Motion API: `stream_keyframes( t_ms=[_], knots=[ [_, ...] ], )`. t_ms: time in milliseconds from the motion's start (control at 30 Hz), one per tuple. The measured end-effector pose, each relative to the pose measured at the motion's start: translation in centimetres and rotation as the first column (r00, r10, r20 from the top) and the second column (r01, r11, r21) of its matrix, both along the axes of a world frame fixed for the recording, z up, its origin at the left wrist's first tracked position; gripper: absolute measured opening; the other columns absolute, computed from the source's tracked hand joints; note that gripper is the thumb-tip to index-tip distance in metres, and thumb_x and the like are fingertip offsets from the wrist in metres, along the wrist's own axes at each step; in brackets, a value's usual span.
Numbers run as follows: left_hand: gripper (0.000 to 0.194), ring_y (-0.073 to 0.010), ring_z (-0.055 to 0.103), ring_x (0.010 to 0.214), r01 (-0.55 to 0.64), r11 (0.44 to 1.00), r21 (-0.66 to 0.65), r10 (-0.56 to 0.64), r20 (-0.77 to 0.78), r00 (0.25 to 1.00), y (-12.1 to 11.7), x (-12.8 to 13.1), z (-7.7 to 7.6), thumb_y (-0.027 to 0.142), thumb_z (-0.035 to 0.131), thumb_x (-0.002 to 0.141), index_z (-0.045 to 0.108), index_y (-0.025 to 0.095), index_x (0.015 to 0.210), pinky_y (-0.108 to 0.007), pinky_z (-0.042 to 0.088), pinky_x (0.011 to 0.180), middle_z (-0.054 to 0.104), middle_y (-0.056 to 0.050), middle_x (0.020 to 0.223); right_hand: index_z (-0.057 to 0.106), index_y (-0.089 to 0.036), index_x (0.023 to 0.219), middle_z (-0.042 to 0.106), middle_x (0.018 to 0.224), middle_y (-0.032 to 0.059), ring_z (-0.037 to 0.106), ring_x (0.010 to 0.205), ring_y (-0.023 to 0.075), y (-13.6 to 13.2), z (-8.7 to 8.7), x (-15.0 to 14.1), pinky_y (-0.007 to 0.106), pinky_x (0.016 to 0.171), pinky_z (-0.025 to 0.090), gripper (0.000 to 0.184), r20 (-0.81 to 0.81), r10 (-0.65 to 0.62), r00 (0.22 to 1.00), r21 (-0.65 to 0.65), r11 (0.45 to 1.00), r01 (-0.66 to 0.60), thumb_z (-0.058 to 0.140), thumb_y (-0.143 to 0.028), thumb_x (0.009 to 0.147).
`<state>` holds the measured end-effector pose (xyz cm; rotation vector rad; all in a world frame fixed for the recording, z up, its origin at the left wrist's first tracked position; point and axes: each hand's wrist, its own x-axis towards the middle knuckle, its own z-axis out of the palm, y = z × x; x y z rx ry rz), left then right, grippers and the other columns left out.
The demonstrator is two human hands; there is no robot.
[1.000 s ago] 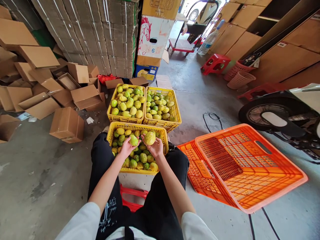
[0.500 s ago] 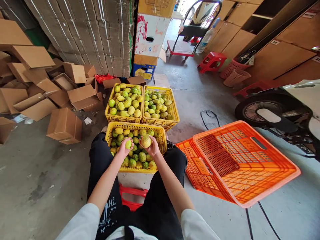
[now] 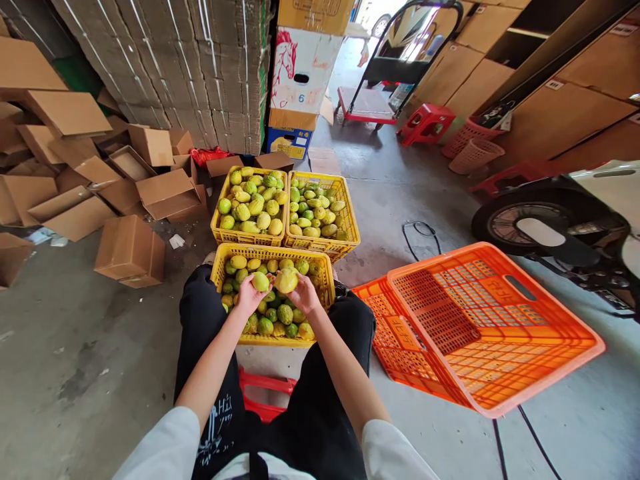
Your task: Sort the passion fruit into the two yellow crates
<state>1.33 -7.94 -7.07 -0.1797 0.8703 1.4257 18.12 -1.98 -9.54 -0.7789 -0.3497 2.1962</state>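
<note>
Over the near yellow crate, both hands hold one fruit each. My left hand is closed around a small yellow-green fruit. A larger, paler yellow fruit sits in my right hand, its fingers curled about the side and underneath. The two fruits are close together, side by side. Below them the crate is filled with green and yellow oval fruits, some hidden by my hands. The exact kind of fruit is hard to tell, perhaps a small melon or passion fruit.
Two more yellow crates of fruit stand just beyond. To the right an orange crate lies tilted, open side up. Cardboard boxes are heaped at left. A motorbike, red stool and platform trolley stand farther off.
My hands have drawn slightly closer together, and the right-hand fruit has shifted left and turned in the fingers. The left-hand fruit now shows more of its surface. The trolley has moved slightly.
</note>
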Motion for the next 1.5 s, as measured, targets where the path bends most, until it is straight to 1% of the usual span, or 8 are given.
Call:
stream_keyframes(
  t_ms=[200, 333, 500, 667, 967, 1233, 1400, 1500],
  knots=[
    [0.024, -0.0128, 0.066, 0.062, 0.067, 0.998, 0.000, -0.066, -0.146, 0.987, 0.0, 0.1, -1.0, 0.027, 0.080, 0.080, 0.057, 0.018, 0.084, -0.019, 0.048, 0.049, 0.068, -0.001, 0.073, 0.069, -0.023, 0.096, 0.077, 0.083, 0.0023, 0.075, 0.103, 0.0295, 0.0, -0.8, 0.3, 0.044, 0.091, 0.063, 0.039, 0.012, 0.007, 1.000, 0.020, 1.000, -0.007, 0.084, -0.049, 0.070],
    [0.020, -0.0150, 0.070, 0.068, 0.036, 0.999, -0.020, -0.038, -0.146, 0.988, -0.3, 0.2, -1.2, 0.019, 0.077, 0.077, 0.059, 0.017, 0.086, -0.023, 0.058, 0.061, 0.070, -0.003, 0.077, 0.069, -0.022, 0.092, 0.078, 0.086, 0.0047, 0.076, 0.098, 0.0316, -0.1, -0.9, 0.4, 0.047, 0.087, 0.065, 0.040, 0.043, 0.023, 0.999, -0.003, 1.000, -0.023, 0.089, -0.040, 0.062],
    [0.036, -0.0086, 0.056, 0.049, 0.181, 0.982, 0.062, -0.170, -0.147, 0.974, -0.5, 0.0, -1.1, 0.022, 0.077, 0.072, 0.064, 0.017, 0.105, -0.016, 0.037, 0.039, 0.069, -0.003, 0.077, 0.068, -0.020, 0.091, 0.076, 0.082, 0.0055, 0.077, 0.095, 0.0304, -0.2, -0.7, 0.0, 0.045, 0.083, 0.066, 0.036, 0.114, 0.009, 0.993, -0.080, 0.997, 0.000, 0.085, -0.044, 0.069],
    [0.025, -0.0063, 0.047, 0.042, 0.222, 0.968, 0.118, -0.203, -0.148, 0.968, -0.5, -0.1, -1.2, 0.027, 0.077, 0.069, 0.059, 0.016, 0.082, -0.015, 0.026, 0.033, 0.059, 0.001, 0.065, 0.067, -0.023, 0.090, 0.076, 0.083, 0.0056, 0.075, 0.104, 0.0302, 0.1, -0.3, -0.3, 0.045, 0.085, 0.067, 0.036, 0.128, -0.128, 0.984, -0.079, 0.987, 0.138, 0.076, -0.057, 0.081],
    [0.020, -0.0203, 0.071, 0.073, 0.022, 0.999, -0.027, -0.021, 0.020, 1.000, 0.0, 0.0, -0.1, 0.029, 0.048, 0.094, 0.061, 0.014, 0.095, -0.028, 0.058, 0.058, 0.071, -0.012, 0.083, 0.067, -0.025, 0.101, 0.078, 0.099, 0.0060, 0.071, 0.119, 0.0303, -0.1, 0.3, -0.1, 0.047, 0.095, 0.064, 0.029, 0.003, -0.121, 0.993, -0.051, 0.991, 0.121, 0.073, -0.037, 0.076],
    [0.029, -0.0106, 0.063, 0.058, 0.037, 0.999, -0.011, -0.039, -0.140, 0.989, 0.0, 0.1, -0.8, 0.025, 0.082, 0.077, 0.055, 0.020, 0.085, -0.017, 0.048, 0.048, 0.064, 0.001, 0.072, 0.066, -0.024, 0.098, 0.077, 0.093, 0.0062, 0.071, 0.118, 0.0301, -0.1, -0.1, -0.1, 0.047, 0.096, 0.064, 0.031, -0.012, -0.123, 0.992, -0.052, 0.991, 0.122, 0.079, -0.035, 0.072],
    [0.027, -0.0105, 0.066, 0.065, -0.004, 0.999, -0.033, -0.002, -0.175, 0.985, -0.3, 0.1, -0.9, 0.016, 0.083, 0.070, 0.063, 0.018, 0.090, -0.019, 0.055, 0.057, 0.068, 0.000, 0.076, 0.064, -0.022, 0.095, 0.075, 0.088, 0.0053, 0.075, 0.103, 0.0297, 0.1, -0.6, 0.2, 0.047, 0.084, 0.068, 0.032, 0.044, -0.121, 0.992, -0.103, 0.987, 0.125, 0.081, -0.038, 0.073],
    [0.030, -0.0077, 0.060, 0.056, 0.058, 0.998, -0.030, -0.064, -0.228, 0.972, -0.3, 0.2, -1.0, 0.020, 0.085, 0.068, 0.064, 0.017, 0.089, -0.016, 0.044, 0.046, 0.067, -0.001, 0.075, 0.062, -0.023, 0.093, 0.075, 0.086, 0.0034, 0.076, 0.098, 0.0282, 0.0, -1.1, 0.1, 0.044, 0.080, 0.069, 0.033, 0.083, -0.098, 0.992, -0.109, 0.988, 0.107, 0.083, -0.037, 0.072]
  ],
)
